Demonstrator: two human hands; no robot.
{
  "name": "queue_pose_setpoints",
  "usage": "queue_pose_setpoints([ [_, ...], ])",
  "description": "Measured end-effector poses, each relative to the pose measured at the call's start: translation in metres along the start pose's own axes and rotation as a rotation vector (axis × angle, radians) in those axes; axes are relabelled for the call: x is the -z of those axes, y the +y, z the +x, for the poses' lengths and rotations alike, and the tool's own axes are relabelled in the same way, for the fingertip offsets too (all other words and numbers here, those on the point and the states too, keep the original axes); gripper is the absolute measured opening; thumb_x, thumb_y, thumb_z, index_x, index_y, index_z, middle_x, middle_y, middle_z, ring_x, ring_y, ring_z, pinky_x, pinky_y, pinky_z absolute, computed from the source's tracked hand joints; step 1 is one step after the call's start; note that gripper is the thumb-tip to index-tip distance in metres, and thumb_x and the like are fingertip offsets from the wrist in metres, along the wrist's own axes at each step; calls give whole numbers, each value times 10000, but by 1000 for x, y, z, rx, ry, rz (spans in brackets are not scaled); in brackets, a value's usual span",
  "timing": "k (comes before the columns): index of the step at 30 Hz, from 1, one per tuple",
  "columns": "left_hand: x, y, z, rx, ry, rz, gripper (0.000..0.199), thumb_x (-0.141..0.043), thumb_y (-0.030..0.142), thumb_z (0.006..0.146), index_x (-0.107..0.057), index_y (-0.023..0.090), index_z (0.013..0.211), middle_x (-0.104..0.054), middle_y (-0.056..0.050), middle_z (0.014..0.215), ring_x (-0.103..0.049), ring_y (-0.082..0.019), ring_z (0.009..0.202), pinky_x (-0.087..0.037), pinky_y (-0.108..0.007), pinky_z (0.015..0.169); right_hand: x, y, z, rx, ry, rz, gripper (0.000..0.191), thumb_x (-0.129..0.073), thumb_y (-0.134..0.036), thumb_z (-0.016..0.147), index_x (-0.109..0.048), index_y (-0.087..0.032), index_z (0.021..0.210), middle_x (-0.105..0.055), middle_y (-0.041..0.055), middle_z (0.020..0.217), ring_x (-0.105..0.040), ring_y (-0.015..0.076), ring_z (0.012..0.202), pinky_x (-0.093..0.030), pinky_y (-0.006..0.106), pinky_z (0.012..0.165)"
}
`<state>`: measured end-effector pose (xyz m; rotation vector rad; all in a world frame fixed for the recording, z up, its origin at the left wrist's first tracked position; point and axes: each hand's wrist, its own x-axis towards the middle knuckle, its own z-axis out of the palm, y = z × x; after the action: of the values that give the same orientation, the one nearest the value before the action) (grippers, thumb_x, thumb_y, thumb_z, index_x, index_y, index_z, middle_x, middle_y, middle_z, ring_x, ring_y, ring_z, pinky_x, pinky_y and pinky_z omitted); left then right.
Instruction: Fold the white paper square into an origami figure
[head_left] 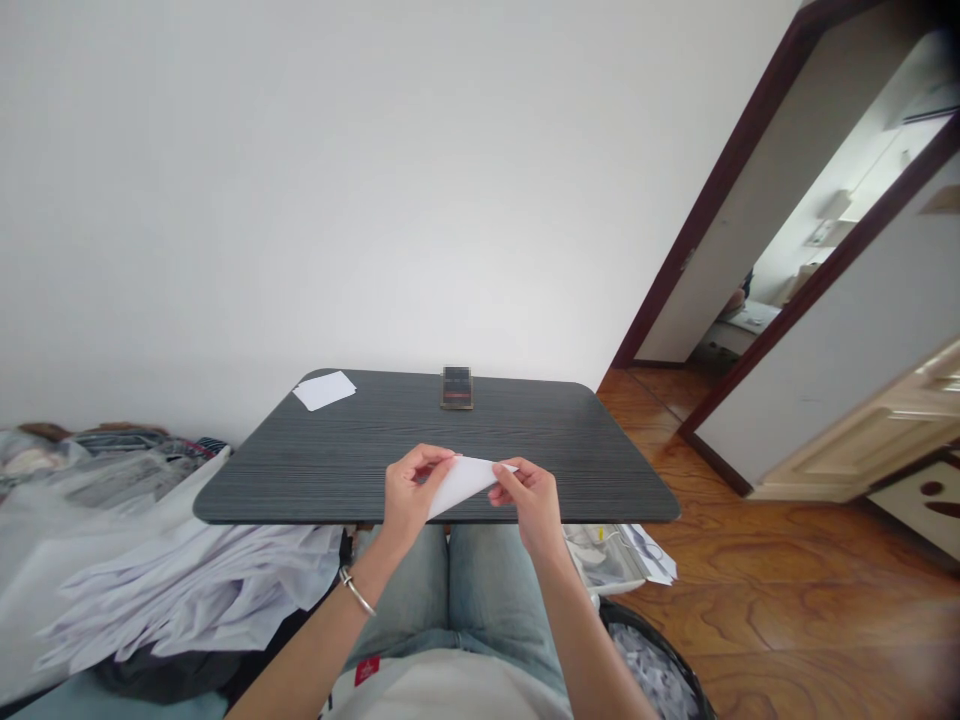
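Note:
A white piece of paper point(466, 480) is held between my two hands above the front part of the dark table point(345, 440). My left hand point(415, 490) pinches its left end between thumb and fingers. The right end sits in a pinch of my right hand point(527, 492), with a small tip showing past the thumb. The paper narrows toward a point and looks folded, though its layers cannot be told apart. My palms hide little of it.
White sheets of paper point(325, 390) lie at the table's back left corner. A small dark phone-like object point(457, 388) stands at the back middle. White cloth-like piles point(202, 580) fill the left. Right of my legs are a tray point(611, 560) and a bin of scraps point(651, 665).

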<state>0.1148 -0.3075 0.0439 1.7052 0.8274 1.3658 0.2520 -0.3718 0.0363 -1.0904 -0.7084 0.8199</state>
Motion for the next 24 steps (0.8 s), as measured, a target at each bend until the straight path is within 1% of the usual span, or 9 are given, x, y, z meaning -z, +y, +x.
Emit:
queue_pose_setpoints([
  [6, 1, -4, 1, 61, 45, -60, 119, -641, 257, 692, -658, 146, 732, -706, -38, 724, -639, -148, 652, -475, -213, 574, 1, 1, 0, -18, 66, 102, 179, -729, -283, 610, -658, -124, 653, -615, -11, 464, -570, 89, 415, -519, 183, 446],
  [11, 0, -4, -1, 32, 87, -53, 126, -636, 266, 695, -663, 151, 739, -704, -41, 738, -644, -155, 665, -492, -228, 596, -2, -1, -1, -34, 44, 156, 204, -732, -285, 612, -653, -123, 708, -632, -12, 514, -590, 83, 466, -530, 171, 490],
  [15, -5, -1, -5, -17, 90, -24, 102, -620, 247, 712, -663, 160, 743, -701, -33, 745, -642, -153, 684, -498, -239, 639, -8, -3, -3, -38, -7, 89, 251, -737, -301, 597, -627, -126, 739, -631, -16, 529, -570, 90, 425, -510, 178, 417],
  [17, -8, 0, -6, -13, 83, -43, 95, -615, 241, 717, -663, 165, 746, -699, -29, 751, -641, -150, 693, -494, -235, 643, -11, -4, -4, -39, -18, 51, 248, -735, -307, 595, -611, -127, 711, -599, -31, 481, -534, 85, 372, -479, 174, 359],
  [19, -10, 1, -7, 25, 85, -92, 93, -625, 243, 707, -658, 164, 743, -694, -26, 739, -637, -146, 682, -487, -226, 625, -12, -4, -4, -36, -19, 37, 240, -727, -314, 604, -599, -126, 681, -570, -42, 438, -505, 77, 342, -456, 166, 334],
  [22, -12, 2, -6, 110, 100, -170, 115, -653, 253, 675, -643, 154, 733, -680, -24, 705, -624, -143, 651, -471, -217, 587, -12, -4, -5, -38, -9, 45, 241, -715, -328, 615, -599, -124, 668, -566, -37, 425, -500, 77, 346, -460, 169, 349],
  [24, -11, 1, -5, 144, 96, -198, 129, -662, 257, 664, -630, 149, 727, -668, -22, 692, -612, -139, 640, -458, -212, 572, -12, -3, -4, -40, -4, 48, 245, -709, -338, 620, -604, -122, 671, -566, -35, 422, -497, 76, 349, -460, 170, 354],
])
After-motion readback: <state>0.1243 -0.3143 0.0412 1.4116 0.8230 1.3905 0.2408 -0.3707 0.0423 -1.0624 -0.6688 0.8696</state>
